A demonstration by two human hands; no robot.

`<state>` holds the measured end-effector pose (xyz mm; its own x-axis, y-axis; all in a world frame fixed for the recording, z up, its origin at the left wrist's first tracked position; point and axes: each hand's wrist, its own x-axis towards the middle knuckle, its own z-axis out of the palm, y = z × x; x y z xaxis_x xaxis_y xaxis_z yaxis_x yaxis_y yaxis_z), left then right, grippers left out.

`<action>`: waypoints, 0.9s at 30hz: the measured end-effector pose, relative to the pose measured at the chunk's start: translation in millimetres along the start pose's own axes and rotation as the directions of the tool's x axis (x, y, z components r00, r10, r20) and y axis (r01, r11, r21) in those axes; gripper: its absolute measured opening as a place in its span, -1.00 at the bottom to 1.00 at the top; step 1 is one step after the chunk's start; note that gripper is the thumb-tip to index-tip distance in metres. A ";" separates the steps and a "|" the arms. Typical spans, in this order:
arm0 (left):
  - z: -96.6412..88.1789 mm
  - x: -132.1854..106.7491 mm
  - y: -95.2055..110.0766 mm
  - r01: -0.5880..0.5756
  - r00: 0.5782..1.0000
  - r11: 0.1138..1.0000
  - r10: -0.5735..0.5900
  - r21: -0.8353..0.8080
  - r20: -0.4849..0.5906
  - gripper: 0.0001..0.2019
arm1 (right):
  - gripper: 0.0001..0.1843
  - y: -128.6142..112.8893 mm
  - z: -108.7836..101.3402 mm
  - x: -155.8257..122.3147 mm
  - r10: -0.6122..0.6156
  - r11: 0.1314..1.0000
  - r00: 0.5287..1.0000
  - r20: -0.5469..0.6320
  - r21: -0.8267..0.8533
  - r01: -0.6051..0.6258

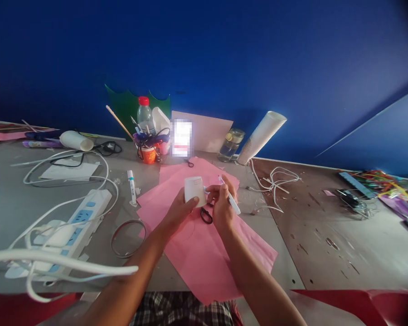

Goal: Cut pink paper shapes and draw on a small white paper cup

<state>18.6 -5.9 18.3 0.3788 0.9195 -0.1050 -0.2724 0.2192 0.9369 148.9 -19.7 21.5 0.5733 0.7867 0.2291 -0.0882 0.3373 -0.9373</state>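
Note:
My left hand [185, 204] is closed round a white paper cup [194, 186], its thumb across the side facing me. Small faint red lines show near the cup's upper edge. Just to the right, my right hand [223, 203] is closed on a white marker pen [234, 205], which slants down to the right out of the fingers. Its fingertips are close to the cup; whether they touch it I cannot tell. Below both hands lie overlapping pink paper sheets [204, 267]. Black scissors [206, 216] rest on them, partly hidden by the hands.
A white power strip [85, 222] with looping cables and a tape ring [127, 237] lie left, near another marker [132, 186]. Behind stand a lit phone [182, 138], a pen holder [147, 155], a glass jar [231, 144] and stacked paper cups [262, 136].

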 end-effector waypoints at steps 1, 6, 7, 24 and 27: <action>-0.2 -0.1 0.3 0.007 1.000 1.000 -0.007 -0.014 -0.001 -0.42 | -0.54 0.0 -0.1 -1.0 -0.029 0.999 1.000 -0.001 -0.046 0.029; -1.3 0.4 3.3 0.017 1.000 0.989 -0.017 -0.147 0.003 -0.39 | -0.69 1.4 -2.3 -6.0 -0.179 0.953 0.977 0.117 -0.228 0.202; -1.9 0.6 3.5 0.017 1.000 0.986 -0.018 -0.168 -0.004 -0.41 | -0.70 2.1 -2.8 -6.7 -0.198 0.946 0.970 0.143 -0.230 0.227; -6.6 -0.6 -1.3 -0.055 0.998 0.988 0.060 -0.142 0.027 -0.48 | -0.69 -11.1 -3.8 -27.3 -0.427 0.795 0.774 0.467 -0.214 0.567; -8.0 -0.3 1.5 -0.004 0.997 0.973 0.023 -0.229 0.076 -0.55 | -0.74 -13.8 -3.2 -29.7 -0.337 0.881 0.844 0.416 -0.178 0.439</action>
<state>11.0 -3.3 17.1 0.4388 0.8967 -0.0582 -0.4697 0.2841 0.8359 135.7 -49.4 26.9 0.1746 0.7659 0.6189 0.3190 0.5506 -0.7714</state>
